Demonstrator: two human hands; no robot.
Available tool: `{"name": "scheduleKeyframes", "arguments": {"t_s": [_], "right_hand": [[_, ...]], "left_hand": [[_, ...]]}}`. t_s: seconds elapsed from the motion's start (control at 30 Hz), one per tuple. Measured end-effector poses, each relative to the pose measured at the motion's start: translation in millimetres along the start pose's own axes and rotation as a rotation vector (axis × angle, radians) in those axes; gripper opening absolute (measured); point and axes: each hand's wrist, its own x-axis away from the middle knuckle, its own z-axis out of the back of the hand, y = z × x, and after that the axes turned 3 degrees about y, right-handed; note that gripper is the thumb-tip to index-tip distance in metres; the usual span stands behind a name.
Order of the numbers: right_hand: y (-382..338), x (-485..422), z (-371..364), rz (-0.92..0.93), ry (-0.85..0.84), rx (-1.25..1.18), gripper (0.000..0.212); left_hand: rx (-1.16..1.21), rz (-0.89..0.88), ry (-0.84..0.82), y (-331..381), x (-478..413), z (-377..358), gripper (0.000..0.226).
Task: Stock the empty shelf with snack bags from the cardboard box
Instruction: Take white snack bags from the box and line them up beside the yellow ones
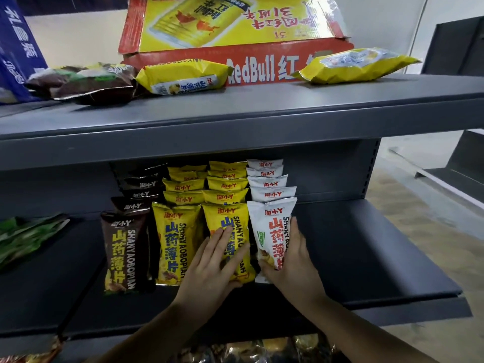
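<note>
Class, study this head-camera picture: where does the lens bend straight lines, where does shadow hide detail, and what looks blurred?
Head view: the wide-angle lens bows the upper shelf along its front edge; shadow beneath it dims the rear brown bags; the green bags at left and the packets along the bottom are smeared; print on the front white bag reads clearly.
</note>
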Motion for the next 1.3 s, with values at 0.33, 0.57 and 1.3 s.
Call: {"name": "scheduleKeyframes", "arguments": {"t_s": [0.33,0.57,1.3], "right_hand": [[2,-7,-2,-0.046,0.006,0.028,0.111],[-3,-2,24,0.268,0.219,0.158,0.09],[-6,-32,-10,1.004,0.088,0.753,0.067]], "left_hand": [[-0.01,-0.012,0.042,3,-8,-9,0.091],[-0.09,0.071,0.128,-35,22,-1,0.076],[0.018,0.135,0.108,-54,16,-21,0.068]]}}
